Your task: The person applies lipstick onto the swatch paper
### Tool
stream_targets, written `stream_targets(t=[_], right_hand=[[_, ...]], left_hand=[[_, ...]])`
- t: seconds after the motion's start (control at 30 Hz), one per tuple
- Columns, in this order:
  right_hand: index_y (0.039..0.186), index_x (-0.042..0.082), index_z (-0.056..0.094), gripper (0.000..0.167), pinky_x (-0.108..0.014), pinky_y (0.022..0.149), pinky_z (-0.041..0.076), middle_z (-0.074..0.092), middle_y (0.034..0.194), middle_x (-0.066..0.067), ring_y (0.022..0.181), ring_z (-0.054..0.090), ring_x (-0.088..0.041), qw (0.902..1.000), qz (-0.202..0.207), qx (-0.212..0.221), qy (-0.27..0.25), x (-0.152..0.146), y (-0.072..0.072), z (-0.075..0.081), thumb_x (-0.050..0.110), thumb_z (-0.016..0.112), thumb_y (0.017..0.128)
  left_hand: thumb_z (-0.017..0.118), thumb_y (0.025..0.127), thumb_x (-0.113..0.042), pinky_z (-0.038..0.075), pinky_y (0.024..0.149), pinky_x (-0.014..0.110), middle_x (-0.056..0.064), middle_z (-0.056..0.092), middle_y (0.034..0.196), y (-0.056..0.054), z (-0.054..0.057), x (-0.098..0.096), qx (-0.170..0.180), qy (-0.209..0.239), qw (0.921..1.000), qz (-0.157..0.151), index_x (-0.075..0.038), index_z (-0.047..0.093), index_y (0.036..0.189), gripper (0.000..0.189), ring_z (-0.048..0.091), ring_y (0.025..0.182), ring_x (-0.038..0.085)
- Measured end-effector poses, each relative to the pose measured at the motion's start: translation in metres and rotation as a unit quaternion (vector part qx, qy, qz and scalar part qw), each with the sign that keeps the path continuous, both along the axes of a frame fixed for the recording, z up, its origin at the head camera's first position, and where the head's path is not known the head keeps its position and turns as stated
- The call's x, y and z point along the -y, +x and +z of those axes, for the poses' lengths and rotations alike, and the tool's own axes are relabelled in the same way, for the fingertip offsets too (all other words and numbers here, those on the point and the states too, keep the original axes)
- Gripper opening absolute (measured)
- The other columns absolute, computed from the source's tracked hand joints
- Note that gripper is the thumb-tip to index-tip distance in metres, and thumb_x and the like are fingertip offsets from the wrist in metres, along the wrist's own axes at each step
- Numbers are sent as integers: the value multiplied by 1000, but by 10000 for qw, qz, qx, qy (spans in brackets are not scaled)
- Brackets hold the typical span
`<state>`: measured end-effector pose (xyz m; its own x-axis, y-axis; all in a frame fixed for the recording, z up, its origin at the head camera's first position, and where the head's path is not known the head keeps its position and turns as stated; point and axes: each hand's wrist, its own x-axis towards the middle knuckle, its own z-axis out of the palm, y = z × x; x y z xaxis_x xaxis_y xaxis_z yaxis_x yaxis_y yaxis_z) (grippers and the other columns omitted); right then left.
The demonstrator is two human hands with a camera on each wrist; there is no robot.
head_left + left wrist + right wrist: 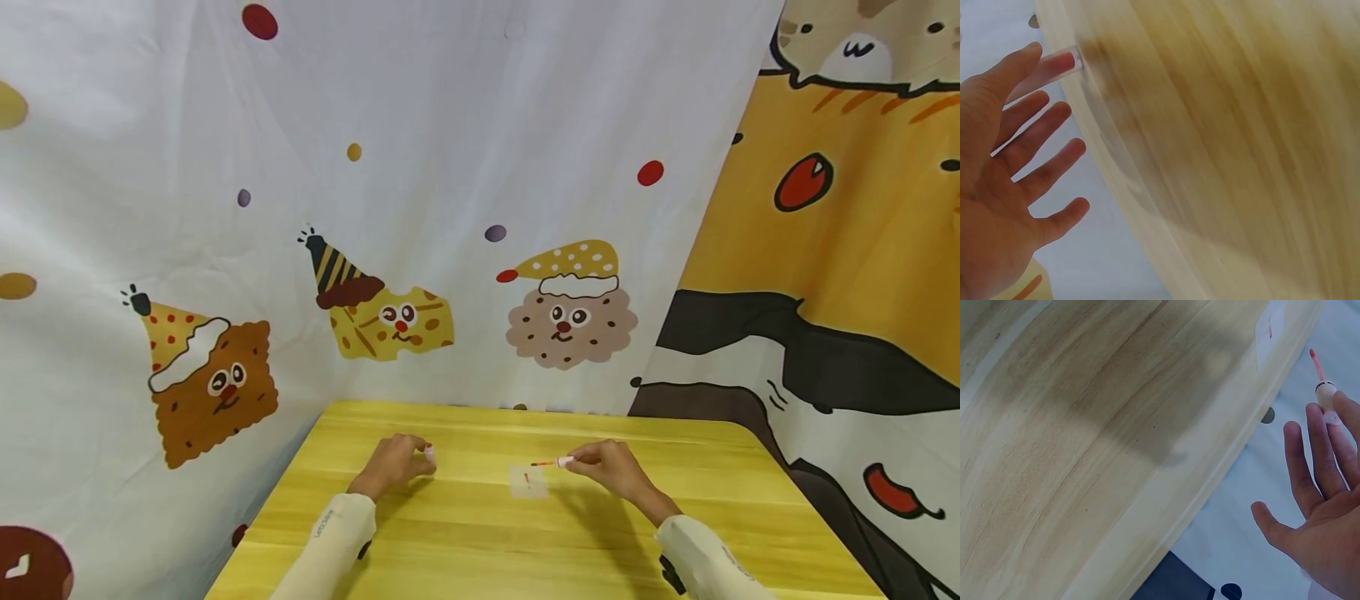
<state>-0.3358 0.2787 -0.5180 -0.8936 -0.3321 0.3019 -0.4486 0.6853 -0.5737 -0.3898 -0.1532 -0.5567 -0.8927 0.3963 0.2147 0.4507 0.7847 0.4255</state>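
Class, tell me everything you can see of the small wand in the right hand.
The wand has a pale pink, plastic-looking cap and a thin coral-red stem ending in a darker red tip. The right hand's grip pinches the cap. The tip points to the person's left, near a pale sheet with a red mark.

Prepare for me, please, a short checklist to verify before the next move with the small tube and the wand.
1. Left hand pinches the clear tube: ok.
2. Right hand holds the wand by its pale cap: ok.
3. Wand is out of the tube: ok.
4. Small white sheet lies on the table, with a red mark on it: ok.
5. Tube mouth is clean: cannot tell, not clearly visible.
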Motion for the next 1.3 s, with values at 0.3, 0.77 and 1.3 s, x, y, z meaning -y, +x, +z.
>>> stream_targets(t=[0.3, 0.77, 1.3], right_hand=[[106, 13, 82, 19, -29, 72, 61, 79, 100, -1, 86, 76, -16, 9999, 86, 4, -114, -1, 0, 5, 29, 77, 96], [107, 13, 82, 19, -30, 72, 61, 80, 99, 0, 85, 76, -15, 9997, 91, -57, -208, 8, 2, 10, 27, 79, 95], [110, 17, 82, 19, -32, 74, 61, 79, 102, 2, 89, 76, -17, 9985, 214, -278, -409, 29, 5, 24, 28, 77, 95]], left_hand=[[82, 92, -25, 59, 86, 50, 7, 77, 111, -1, 6, -4, -140, 124, 9998, 1, -8, 80, 110, 25, 73, 101, 32], [85, 89, -16, 58, 78, 40, -3, 78, 96, 8, 16, -32, -557, 568, 9944, -699, -17, 81, 98, 10, 74, 90, 20], [84, 89, -37, 50, 65, 24, -9, 76, 91, 15, 38, -77, -741, 109, 9942, -771, -22, 83, 109, 25, 59, 70, 0]])
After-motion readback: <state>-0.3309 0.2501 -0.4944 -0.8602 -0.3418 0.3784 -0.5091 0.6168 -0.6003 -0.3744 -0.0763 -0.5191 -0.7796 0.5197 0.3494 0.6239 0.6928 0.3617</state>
